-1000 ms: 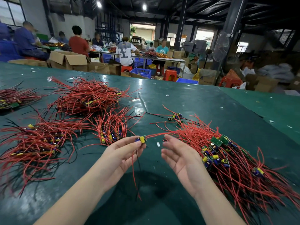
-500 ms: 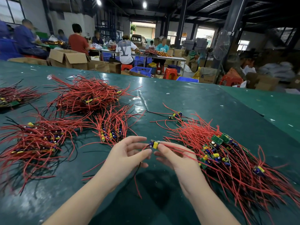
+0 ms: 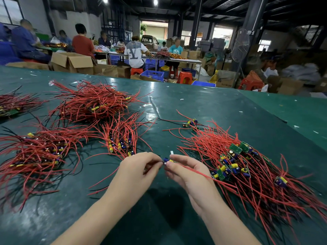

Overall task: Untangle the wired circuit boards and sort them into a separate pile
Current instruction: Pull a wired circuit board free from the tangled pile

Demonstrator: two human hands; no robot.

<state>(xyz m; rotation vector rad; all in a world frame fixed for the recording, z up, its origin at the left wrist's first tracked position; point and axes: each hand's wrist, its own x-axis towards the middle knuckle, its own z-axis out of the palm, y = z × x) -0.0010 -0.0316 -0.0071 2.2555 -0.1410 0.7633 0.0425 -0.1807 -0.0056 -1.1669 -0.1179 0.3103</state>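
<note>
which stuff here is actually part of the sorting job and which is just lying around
In the job: left hand and right hand pinching one small circuit board; tangled pile; sorted piles.

Lying about: cardboard boxes, blue crate, orange stool.

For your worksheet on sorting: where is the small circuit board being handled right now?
Head view, low centre: the small circuit board is pinched between the left hand and right hand, left of the tangled pile.

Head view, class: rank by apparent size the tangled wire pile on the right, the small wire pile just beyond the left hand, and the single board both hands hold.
1. Tangled pile on the right, though nearness to the camera enlarges it.
2. Small pile.
3. Single board, pinched between left hand and right hand.
</note>
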